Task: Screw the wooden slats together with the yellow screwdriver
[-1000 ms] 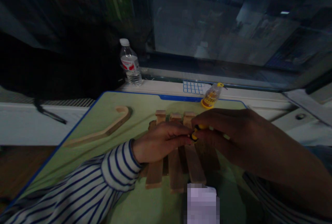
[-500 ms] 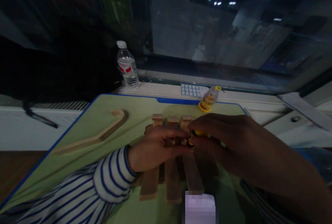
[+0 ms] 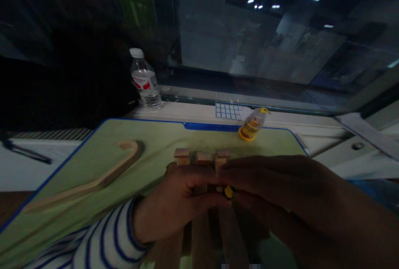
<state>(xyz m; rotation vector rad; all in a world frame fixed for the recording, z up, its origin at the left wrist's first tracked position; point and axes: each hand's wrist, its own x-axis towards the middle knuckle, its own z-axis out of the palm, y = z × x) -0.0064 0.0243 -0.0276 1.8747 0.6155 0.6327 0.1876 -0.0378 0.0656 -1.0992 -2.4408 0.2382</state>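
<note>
Three pale wooden slats (image 3: pixel 201 235) lie side by side as one slatted wooden piece, with small crosswise blocks at their far ends. My left hand (image 3: pixel 177 202) lies over them from the left, thumb and index finger curved around the right slat. Close against those fingertips, my right hand (image 3: pixel 280 202) is closed around a small yellow-and-black tool (image 3: pixel 229 191). Most of this tool is hidden by the fingers, so its kind and tip do not show. The right slat's middle is partly covered by both hands.
A bent wooden strip (image 3: pixel 102 179) with a hooked end lies on the left of the green, blue-edged table (image 3: pixel 162 140). Near the far edge stands a yellow-capped clear container (image 3: pixel 252 125). A water bottle (image 3: pixel 146 82) and a blue-gridded sheet (image 3: pixel 228 111) are on the windowsill.
The view has shifted, so the slats and hands appear lower and nearer. My right hand has turned flatter over the yellow-and-black tool, and its fingers now reach closer to my left hand.
</note>
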